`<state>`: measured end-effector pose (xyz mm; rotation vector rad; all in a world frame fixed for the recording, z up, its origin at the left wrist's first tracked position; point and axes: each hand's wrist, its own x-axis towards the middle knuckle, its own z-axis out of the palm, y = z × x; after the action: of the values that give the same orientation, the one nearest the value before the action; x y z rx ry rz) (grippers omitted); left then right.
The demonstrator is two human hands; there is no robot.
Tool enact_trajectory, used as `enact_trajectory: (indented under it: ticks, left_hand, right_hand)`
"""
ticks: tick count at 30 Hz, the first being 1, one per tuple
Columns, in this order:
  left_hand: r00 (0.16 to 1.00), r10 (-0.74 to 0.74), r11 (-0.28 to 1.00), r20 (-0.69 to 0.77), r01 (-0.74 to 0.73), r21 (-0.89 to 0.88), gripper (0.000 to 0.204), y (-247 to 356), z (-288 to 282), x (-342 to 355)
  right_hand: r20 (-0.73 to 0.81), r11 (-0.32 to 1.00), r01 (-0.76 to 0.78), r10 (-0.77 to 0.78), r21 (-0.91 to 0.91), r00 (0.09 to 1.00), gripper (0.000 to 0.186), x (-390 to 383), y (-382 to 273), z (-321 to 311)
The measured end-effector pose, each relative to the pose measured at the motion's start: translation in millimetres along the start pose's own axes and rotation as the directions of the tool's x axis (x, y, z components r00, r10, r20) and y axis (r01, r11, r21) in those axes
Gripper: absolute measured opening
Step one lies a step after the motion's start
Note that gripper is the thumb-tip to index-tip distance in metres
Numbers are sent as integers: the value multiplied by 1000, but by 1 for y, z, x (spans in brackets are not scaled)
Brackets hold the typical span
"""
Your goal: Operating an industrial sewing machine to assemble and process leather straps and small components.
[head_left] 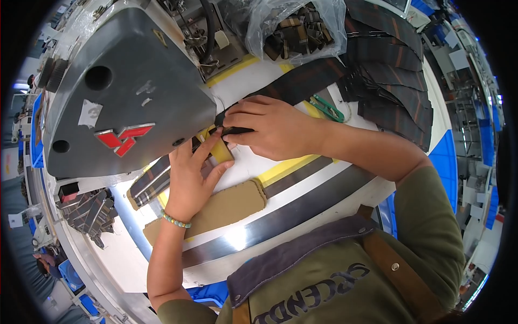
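Note:
My right hand (270, 127) pinches a small piece of dark fabric (237, 130) beside the grey sewing machine head (129, 102). My left hand (189, 175) lies just in front of the machine head, its fingers stretched and the thumb spread away. Its index fingertip reaches the dark fabric, and a yellowish-tan piece (220, 151) shows between finger and thumb. The machine head hides the needle area. Under my left wrist lies a stack of tan rounded panels (229, 208). Beyond my right hand a long dark fabric strip (305, 81) runs back to the right.
Green-handled thread snips (327, 108) lie beyond my right forearm. Layered dark plaid panels (394, 78) sit at the far right, near a clear plastic bag (334, 27) of fabric pieces. Small plaid pieces (91, 213) are heaped at left; a plaid strip (151, 186) lies beside my left hand.

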<state>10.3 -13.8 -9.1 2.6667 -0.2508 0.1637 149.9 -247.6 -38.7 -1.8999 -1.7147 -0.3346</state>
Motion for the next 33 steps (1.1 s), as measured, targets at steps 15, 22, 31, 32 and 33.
enact_trajectory:
  ticks: [15,22,31,32,33]
  left_hand:
    - [991,132,935,16,-130,328,69,11,4,4]
    - [996,92,969,15,-93,230,68,8,3,2]
    - [983,184,913,-10,-167,373,61,5,-2,-11]
    - [980,197,902,0,-181,391,59,5,-3,-12]
    - [977,214,897,-11,-192,399,58,5,-3,-12]
  right_hand:
    - [-6,1000,-11,11,-9,1000,40,-2,0,0]
    - [44,1000,-5,6,-26,999,49,-4,4,3]
    - [34,1000,-25,25,-9,999,49,-4,2,6]
    - [44,1000,-26,26,-11,999,49,-4,2,6]
    - [43,1000,-24,24,-15,999,49,-4,2,6]
